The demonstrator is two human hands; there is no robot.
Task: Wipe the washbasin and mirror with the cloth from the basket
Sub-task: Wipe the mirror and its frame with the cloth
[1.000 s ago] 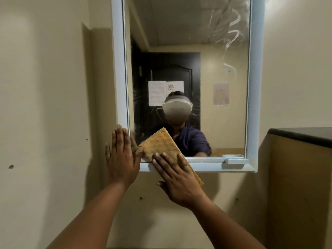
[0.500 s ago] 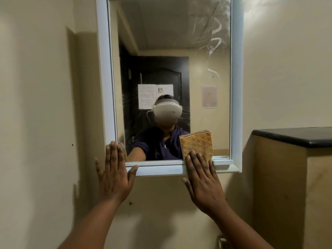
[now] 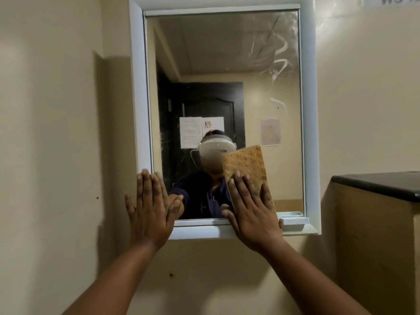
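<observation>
Okay, quick labels from what I see in the head view.
Mirror: mirror [image 3: 227, 64] in a pale frame on a beige wall [image 3: 56, 110], filling the 12 o'clock part of view; smear streaks on the glass toward 1 o'clock.
Cloth: orange-brown cloth [image 3: 244, 163] lies flat on the glass at the lower right of the mirror, about 3 o'clock from frame centre, upper half showing above the fingers.
Right hand: right hand [image 3: 252, 214] presses the cloth to the glass with straight, spread fingers; grip not curled, palm flat, heel overlapping the bottom frame ledge.
Left hand: left hand [image 3: 151, 212] flat on the mirror's lower left corner at 9 o'clock, fingers straight, holding nothing, touching frame and glass.
Tray: small white tray [image 3: 294, 220] on the ledge, just beside the right hand.
Bench: dark-topped bench [image 3: 386, 185] at 4 o'clock, apart from the mirror.
</observation>
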